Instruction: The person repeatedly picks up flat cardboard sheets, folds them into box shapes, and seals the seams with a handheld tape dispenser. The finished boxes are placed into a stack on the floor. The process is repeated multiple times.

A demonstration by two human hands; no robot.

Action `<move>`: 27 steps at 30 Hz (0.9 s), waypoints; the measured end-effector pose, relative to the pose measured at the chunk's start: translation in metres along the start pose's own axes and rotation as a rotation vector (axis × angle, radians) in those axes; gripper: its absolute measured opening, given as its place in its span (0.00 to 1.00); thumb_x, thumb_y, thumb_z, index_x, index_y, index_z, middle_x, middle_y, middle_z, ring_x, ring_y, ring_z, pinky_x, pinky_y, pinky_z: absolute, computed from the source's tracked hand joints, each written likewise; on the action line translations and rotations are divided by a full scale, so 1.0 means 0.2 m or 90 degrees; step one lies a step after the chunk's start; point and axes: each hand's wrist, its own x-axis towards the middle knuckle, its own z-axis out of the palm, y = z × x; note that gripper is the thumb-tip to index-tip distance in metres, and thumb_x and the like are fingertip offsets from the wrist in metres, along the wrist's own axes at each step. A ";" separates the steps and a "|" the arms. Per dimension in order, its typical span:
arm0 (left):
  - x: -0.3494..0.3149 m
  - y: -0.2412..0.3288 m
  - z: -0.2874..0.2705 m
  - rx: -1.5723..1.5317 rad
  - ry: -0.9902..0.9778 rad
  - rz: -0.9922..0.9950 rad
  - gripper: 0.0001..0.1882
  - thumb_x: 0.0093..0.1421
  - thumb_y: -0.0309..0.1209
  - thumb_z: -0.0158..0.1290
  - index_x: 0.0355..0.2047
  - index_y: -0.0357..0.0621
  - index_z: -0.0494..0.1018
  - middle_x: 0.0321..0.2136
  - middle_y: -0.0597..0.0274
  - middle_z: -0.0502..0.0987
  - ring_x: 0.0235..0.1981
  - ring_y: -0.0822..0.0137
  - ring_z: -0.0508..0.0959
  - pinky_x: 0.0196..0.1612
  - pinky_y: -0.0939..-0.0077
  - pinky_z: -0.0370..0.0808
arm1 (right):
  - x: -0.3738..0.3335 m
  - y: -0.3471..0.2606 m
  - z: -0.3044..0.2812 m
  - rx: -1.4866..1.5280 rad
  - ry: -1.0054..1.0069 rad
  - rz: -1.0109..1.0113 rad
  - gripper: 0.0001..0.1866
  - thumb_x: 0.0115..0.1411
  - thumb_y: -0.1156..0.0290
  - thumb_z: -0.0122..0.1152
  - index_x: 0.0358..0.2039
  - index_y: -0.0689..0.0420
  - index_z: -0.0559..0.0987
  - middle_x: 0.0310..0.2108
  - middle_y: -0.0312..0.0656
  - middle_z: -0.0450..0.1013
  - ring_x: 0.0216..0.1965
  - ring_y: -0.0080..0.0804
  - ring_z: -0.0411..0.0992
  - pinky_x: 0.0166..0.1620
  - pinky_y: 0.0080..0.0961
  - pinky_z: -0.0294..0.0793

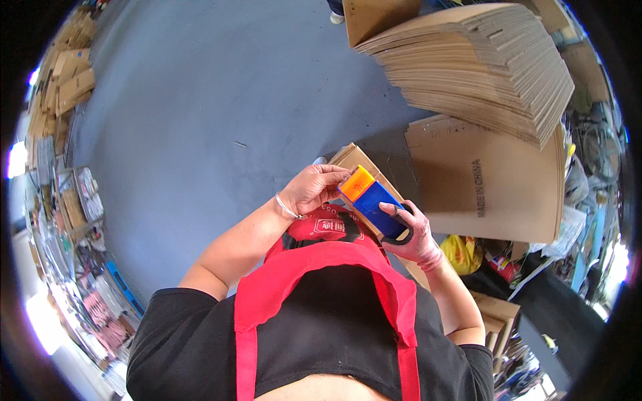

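Observation:
A rectangular blue-and-orange block [376,204], perhaps a box or a tool, is tilted in front of my chest. My right hand [416,242] grips its blue lower end, thumb on top, with a black loop-like part showing among the fingers. At the orange upper end, my left hand [314,189] is closed in a pinch with its fingertips against the edge; what they pinch is too small to make out. A white band circles the left wrist. Just beneath the block lies a long brown cardboard piece [349,155], partly covered by my hands.
A tall stack of flat cardboard sheets [468,63] stands at the far right, above a large brown carton panel [488,180]. Next to it lies a yellow bag [461,254]. Cluttered shelves [83,200] line the left side. Grey floor [214,87] stretches ahead; another person's shoe [337,18] shows at the top.

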 end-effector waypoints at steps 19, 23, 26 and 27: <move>0.55 -0.13 -0.50 0.464 0.100 0.171 0.25 0.68 0.43 0.64 0.59 0.43 0.78 0.47 0.55 0.84 0.46 0.66 0.82 0.51 0.70 0.78 | 0.19 -0.24 -0.02 -0.094 -0.049 0.179 0.38 0.45 0.74 0.80 0.60 0.48 0.80 0.45 0.51 0.76 0.45 0.49 0.78 0.50 0.39 0.80; 0.59 -0.24 -0.48 0.708 0.417 0.040 0.44 0.68 0.57 0.58 0.74 0.43 0.59 0.65 0.33 0.69 0.69 0.49 0.68 0.70 0.58 0.66 | 0.16 -0.24 -0.03 -0.137 -0.041 0.204 0.38 0.46 0.75 0.80 0.61 0.49 0.80 0.45 0.51 0.77 0.45 0.49 0.79 0.51 0.39 0.81; 0.57 -0.06 -0.48 0.606 0.297 0.271 0.46 0.71 0.59 0.52 0.75 0.37 0.56 0.71 0.31 0.61 0.74 0.46 0.61 0.74 0.55 0.59 | 0.15 -0.26 -0.03 -0.114 -0.033 0.199 0.38 0.46 0.74 0.81 0.60 0.49 0.80 0.44 0.51 0.77 0.45 0.49 0.79 0.51 0.38 0.81; 0.56 -0.02 -0.47 0.516 0.225 0.418 0.45 0.72 0.59 0.50 0.74 0.34 0.56 0.72 0.31 0.59 0.75 0.45 0.59 0.75 0.54 0.57 | 0.15 -0.25 -0.04 -0.102 -0.033 0.200 0.38 0.46 0.74 0.81 0.60 0.49 0.80 0.44 0.51 0.77 0.46 0.49 0.79 0.51 0.38 0.80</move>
